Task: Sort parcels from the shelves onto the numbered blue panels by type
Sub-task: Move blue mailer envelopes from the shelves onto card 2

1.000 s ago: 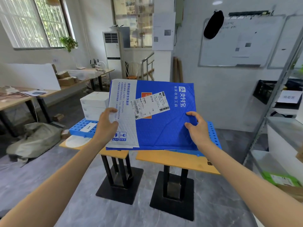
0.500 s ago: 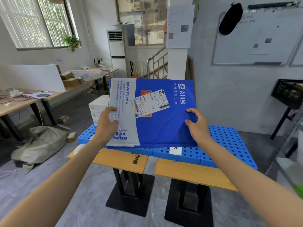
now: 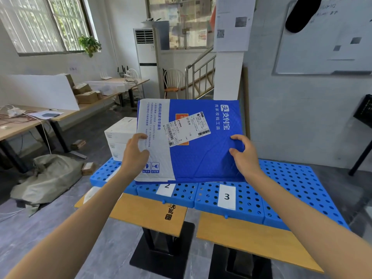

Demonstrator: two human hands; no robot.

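Both hands grip a blue-and-white padded mailer (image 3: 193, 158), left hand (image 3: 135, 153) on its white end, right hand (image 3: 244, 156) on the blue. Below them lie blue panels (image 3: 281, 198) labelled 2 and 3; white boxes (image 3: 120, 135) stand beyond the left hand.

Two wood tables (image 3: 249, 234) in front of me, side by side w/ a gap between, each on a black pedestal base. Blue perforated panels (image 3: 291, 184) lie across both tops, edge to edge. White tags on front edges: "2" (image 3: 167, 187) and "3" (image 3: 226, 196). Stacked white boxes (image 3: 118, 137) sit on the far-left panel. Gray floor (image 3: 96, 248) under it all.
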